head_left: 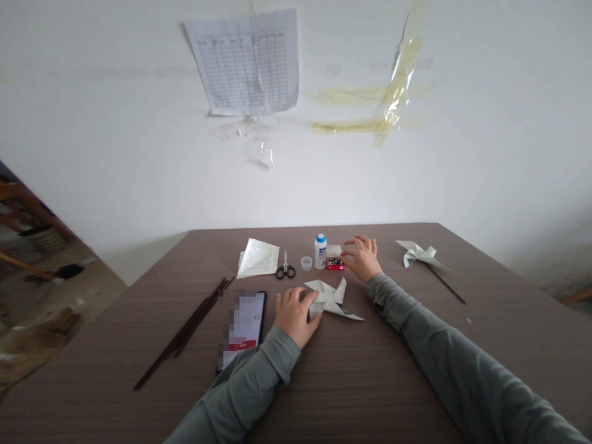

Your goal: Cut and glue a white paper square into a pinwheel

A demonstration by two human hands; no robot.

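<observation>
My left hand (296, 316) has its thumb and forefinger closed on the left blade of a paper pinwheel (330, 300), which lies on the table. Farther back, my right hand (363, 258) is held with fingers apart and curved, its fingertips beside a small red box (335, 264) of small shiny pieces too tiny to name. Behind that box is a whitish lid or sleeve (333, 250). Close by stand a white bottle with a blue cap (320, 253) and a small clear cup (306, 263).
Black-handled scissors (285, 270) and printed paper sheets (259, 258) lie at the back. A phone (243, 330) and thin dark sticks (192, 324) are on the left. Another pinwheel (419, 253) on a stick lies right. The table (370, 382) meets a wall.
</observation>
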